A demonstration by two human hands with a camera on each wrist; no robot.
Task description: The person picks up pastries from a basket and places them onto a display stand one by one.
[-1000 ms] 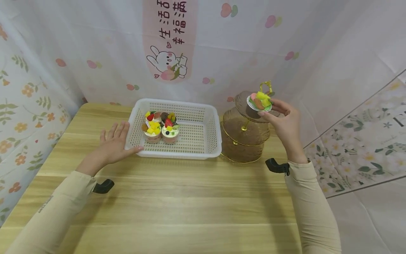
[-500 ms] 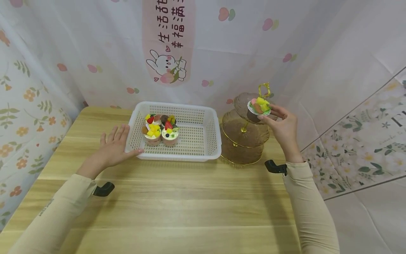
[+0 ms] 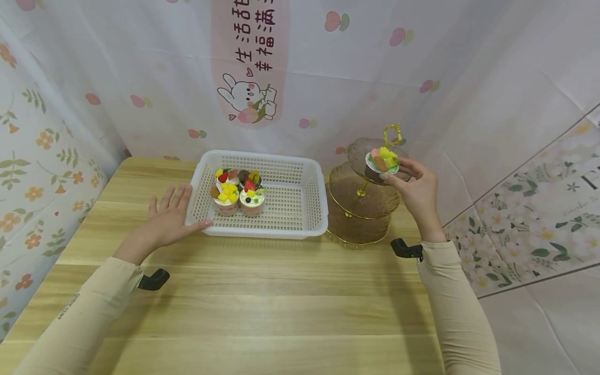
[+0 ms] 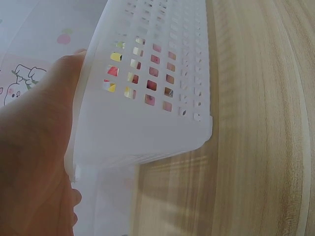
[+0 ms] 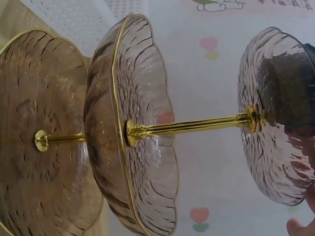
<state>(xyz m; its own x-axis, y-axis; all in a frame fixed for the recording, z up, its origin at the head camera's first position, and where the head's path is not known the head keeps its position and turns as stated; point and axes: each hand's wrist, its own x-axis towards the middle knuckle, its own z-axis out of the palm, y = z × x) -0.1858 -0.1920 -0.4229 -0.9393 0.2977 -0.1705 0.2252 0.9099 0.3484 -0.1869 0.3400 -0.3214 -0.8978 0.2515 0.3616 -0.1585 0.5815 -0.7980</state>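
My right hand (image 3: pixel 419 188) pinches a brown dessert cup (image 3: pixel 382 163) with yellow, pink and green topping. The cup is at the top tier of a three-tier amber cake stand (image 3: pixel 341 186) with gold stems. From below, in the right wrist view, the dark cup base (image 5: pixel 283 83) shows through the clear top plate (image 5: pixel 253 162). My left hand (image 3: pixel 166 217) touches the left end of a white plastic basket (image 3: pixel 262 233), fingers straight and spread, thumb along the front rim. Several dessert cups (image 3: pixel 251 202) with fruit toppings stand together in the basket's left part.
A gold ring handle (image 3: pixel 391 134) rises from the stand's top. Basket and stand sit side by side on a wooden table (image 3: pixel 281 302). A printed curtain (image 3: pixel 323 78) hangs close behind them, and another (image 3: pixel 529 224) stands at the right.
The right hand and its dessert cup have come down slightly at the top tier. The left hand keeps its place on the basket. The head view has shifted a little.
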